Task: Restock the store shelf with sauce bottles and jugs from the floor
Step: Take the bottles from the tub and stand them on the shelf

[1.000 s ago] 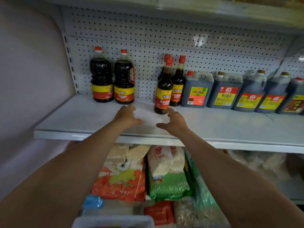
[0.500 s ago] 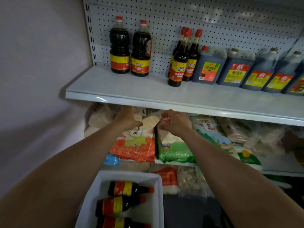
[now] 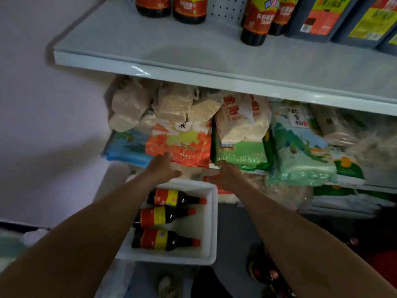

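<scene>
A white foam box [image 3: 211, 222] stands on the floor below the shelf. Three dark sauce bottles with red-and-yellow labels lie in it on their sides: a far bottle [image 3: 175, 197], a middle bottle [image 3: 163, 216] and a near bottle [image 3: 165, 241]. My left hand [image 3: 164, 168] hovers over the box's far rim, fingers apart, holding nothing. My right hand [image 3: 226, 174] hangs just right of the box's far corner, also empty with fingers loose. The grey shelf [image 3: 193, 52] above carries a slim sauce bottle [image 3: 257, 20], two big bottles [image 3: 189, 9] and dark jugs [image 3: 318, 18] along its back.
Bags of rice and grain [image 3: 182, 140] fill the lower shelf right behind my hands. A pale wall [image 3: 43, 104] closes the left side. A foot in a sandal [image 3: 264, 267] stands on the dark floor right of the box.
Both hands have dropped from the shelf top, past its front edge, down to the box on the floor. The view has tilted downward, bringing the whole box into sight.
</scene>
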Demonstrator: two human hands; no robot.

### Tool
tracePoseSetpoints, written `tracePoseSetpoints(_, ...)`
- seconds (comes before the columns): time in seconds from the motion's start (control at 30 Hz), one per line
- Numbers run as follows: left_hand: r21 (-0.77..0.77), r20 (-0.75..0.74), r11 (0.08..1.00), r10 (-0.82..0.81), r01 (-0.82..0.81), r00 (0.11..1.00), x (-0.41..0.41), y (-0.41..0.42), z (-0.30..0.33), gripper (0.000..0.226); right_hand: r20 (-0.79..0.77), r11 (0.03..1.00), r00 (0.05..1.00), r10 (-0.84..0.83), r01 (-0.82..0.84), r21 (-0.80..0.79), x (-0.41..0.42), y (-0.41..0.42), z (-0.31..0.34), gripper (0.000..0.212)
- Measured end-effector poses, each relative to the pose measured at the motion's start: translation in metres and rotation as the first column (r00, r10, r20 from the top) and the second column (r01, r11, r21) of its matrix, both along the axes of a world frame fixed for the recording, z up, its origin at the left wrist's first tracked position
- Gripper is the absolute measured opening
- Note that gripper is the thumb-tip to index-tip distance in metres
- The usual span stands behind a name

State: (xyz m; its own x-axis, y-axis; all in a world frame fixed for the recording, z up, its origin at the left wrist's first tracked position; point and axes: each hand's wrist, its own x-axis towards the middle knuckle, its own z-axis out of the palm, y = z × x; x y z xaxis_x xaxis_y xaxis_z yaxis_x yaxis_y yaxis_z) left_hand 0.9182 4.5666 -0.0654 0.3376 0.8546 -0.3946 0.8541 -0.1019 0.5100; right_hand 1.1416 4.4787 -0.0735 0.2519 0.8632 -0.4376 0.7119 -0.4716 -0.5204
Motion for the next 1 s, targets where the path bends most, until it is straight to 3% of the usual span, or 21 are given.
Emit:
tracePoseSetpoints(0.13,-0.111,-0.062,0.994,0.001,-0.008,0.998,0.007,-0.005,-0.058,0.068,-0.035,0.992,0.999,0.010,-0.014,-0.127,0.011,-0.009,-0.055,0.059)
tracePoseSetpoints(0.3,-0.231,-0.119,0.973,0.002,-0.030,0.993,0.028,-0.012,-0.122,0.064,-0.052,0.951,0.998,-0.030,0.012,-0.309,0.034,-0.014,-0.124,0.067)
tracePoseSetpoints(0.5,-0.279,-0.144,0.960,-0.036,-0.006,0.989,0.066,-0.011,-0.184,0.053,-0.112,0.909,0.994,-0.022,-0.027,-0.416,0.059,-0.007,-0.182,0.046)
tracePoseSetpoints(0.57,-0.281,-0.165,0.960,-0.054,0.005,0.985,0.075,-0.010,-0.201,0.051,-0.125,0.890,0.991,-0.041,-0.020,-0.456,0.061,-0.007,-0.199,0.059)
tracePoseSetpoints(0.67,-0.260,-0.211,0.965,-0.091,0.034,0.973,0.088,-0.012,-0.227,0.048,-0.135,0.861,0.991,0.002,-0.070,-0.503,0.060,-0.006,-0.221,0.038)
tracePoseSetpoints(0.87,-0.098,-0.354,0.989,-0.141,0.113,0.925,0.101,-0.019,-0.277,0.056,-0.145,0.837,0.988,0.042,-0.114,-0.535,0.060,-0.009,-0.245,0.044)
tracePoseSetpoints(1.0,-0.085,-0.411,0.985,-0.172,0.151,0.895,0.106,-0.021,-0.297,0.069,-0.135,0.847,0.988,0.074,-0.134,-0.515,0.061,-0.009,-0.251,0.045)
